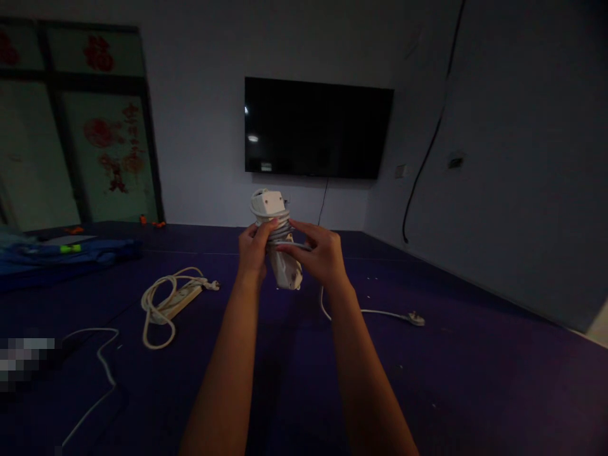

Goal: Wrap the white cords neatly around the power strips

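Observation:
Held up in front of me is a white power strip (285,269), tilted, with several turns of its grey-white cord (280,218) wound around its middle. My left hand (254,250) is closed around the strip, its thumb pressing on the coils. On the right side, my right hand (320,250) pinches the cord between thumb and fingers against the windings. The loose end of the cord drops behind my right forearm and runs along the floor to a plug (415,318) at the right.
A second power strip (183,301) with a loosely looped cord lies on the purple floor (294,380) at the left. Another thin white cord (107,367) trails at the lower left. Blue fabric (104,253) lies farther back. A television (318,130) hangs on the far wall.

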A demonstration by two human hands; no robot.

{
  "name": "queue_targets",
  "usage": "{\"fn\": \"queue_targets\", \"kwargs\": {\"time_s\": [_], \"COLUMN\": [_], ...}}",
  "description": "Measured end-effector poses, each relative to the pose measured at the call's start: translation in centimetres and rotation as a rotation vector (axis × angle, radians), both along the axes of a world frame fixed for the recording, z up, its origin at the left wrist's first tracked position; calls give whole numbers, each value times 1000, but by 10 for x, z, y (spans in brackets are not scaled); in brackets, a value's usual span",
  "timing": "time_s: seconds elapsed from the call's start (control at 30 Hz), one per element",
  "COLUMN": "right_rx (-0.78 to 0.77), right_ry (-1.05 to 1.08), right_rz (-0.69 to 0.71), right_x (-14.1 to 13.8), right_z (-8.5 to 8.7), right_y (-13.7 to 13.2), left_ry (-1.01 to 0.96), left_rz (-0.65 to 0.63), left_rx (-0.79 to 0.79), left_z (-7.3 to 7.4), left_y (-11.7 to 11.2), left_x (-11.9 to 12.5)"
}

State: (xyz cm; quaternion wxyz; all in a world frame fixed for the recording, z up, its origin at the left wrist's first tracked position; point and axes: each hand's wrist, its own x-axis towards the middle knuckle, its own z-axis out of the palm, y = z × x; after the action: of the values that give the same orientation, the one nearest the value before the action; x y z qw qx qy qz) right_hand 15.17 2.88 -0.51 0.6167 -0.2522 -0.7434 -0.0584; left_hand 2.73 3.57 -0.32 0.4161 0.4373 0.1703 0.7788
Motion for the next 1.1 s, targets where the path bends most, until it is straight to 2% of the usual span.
{"fn": "queue_targets", "kwargs": {"time_s": [0.2, 0.3, 0.47, 0.63, 0.8, 0.93, 1.0, 1.1], "right_rx": [-192, -206, -216, -204, -146, -68, -18, 27], "right_ry": [173, 201, 287, 365, 364, 347, 341, 336], "right_rz": [72, 115, 181, 225, 205, 228, 173, 0], "right_x": [1, -2, -8, -10, -11, -13, -14, -15], "right_z": [0, 1, 1, -2, -2, -2, -4, -10], "right_y": [-6, -9, -8, -2, -3, -7, -6, -2], "left_ry": [14, 12, -2, 111, 162, 182, 182, 168], "left_rz": [-344, -432, -400, -328, -265, -278, -288, -293], "left_rx": [19, 25, 40, 59, 91, 107, 106, 114], "left_z": [0, 0, -1, 0, 1, 3, 3, 4], "left_y": [-2, -3, -3, -7, -11, -15, -16, -16], "left_x": [2, 5, 9, 12, 17, 18, 18, 19]}}
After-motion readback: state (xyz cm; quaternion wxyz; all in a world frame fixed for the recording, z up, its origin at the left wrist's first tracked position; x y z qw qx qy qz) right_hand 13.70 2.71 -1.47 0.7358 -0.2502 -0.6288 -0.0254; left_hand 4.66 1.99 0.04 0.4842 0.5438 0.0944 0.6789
